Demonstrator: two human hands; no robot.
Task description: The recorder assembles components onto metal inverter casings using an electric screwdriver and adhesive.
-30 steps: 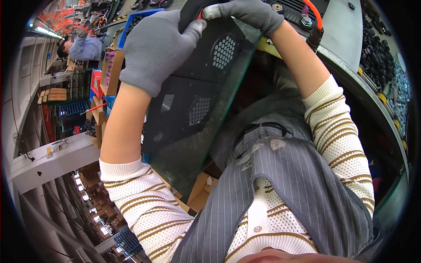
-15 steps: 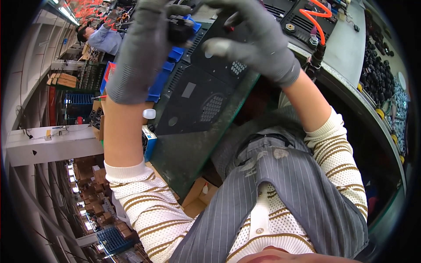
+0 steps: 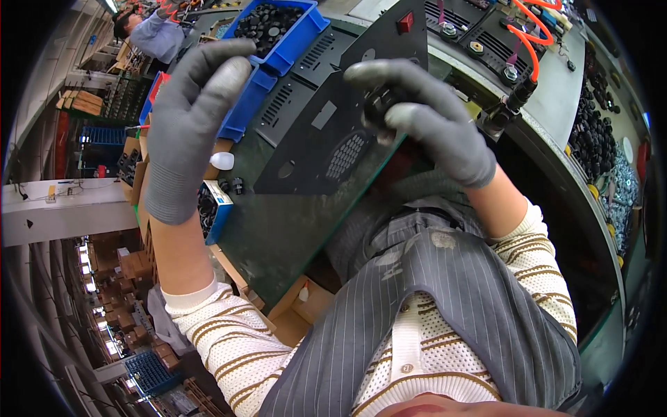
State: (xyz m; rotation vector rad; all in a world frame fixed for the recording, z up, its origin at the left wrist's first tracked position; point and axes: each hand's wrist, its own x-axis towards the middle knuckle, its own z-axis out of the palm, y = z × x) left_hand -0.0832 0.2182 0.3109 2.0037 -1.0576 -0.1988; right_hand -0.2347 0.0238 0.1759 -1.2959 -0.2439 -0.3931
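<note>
Both my hands wear grey gloves. My right hand is closed around a black, rounded plastic part, held above the near edge of a black metal panel; its exact kind is unclear. The panel lies on the dark green bench, with a perforated round patch, a small pale rectangle and a red rocker switch at its far end. My left hand is raised over the bench's left side beside a blue bin. Its thumb and fingers are apart, and nothing shows between them.
A blue bin full of black parts stands beyond the panel. A white bottle and a blue-sided box are at the left. Orange coiled air hose hangs at the right. Another person works at far left.
My left hand has drawn back leftward from the panel and no longer has a black part by its fingers. My right hand has come nearer and is closed on a black part.
</note>
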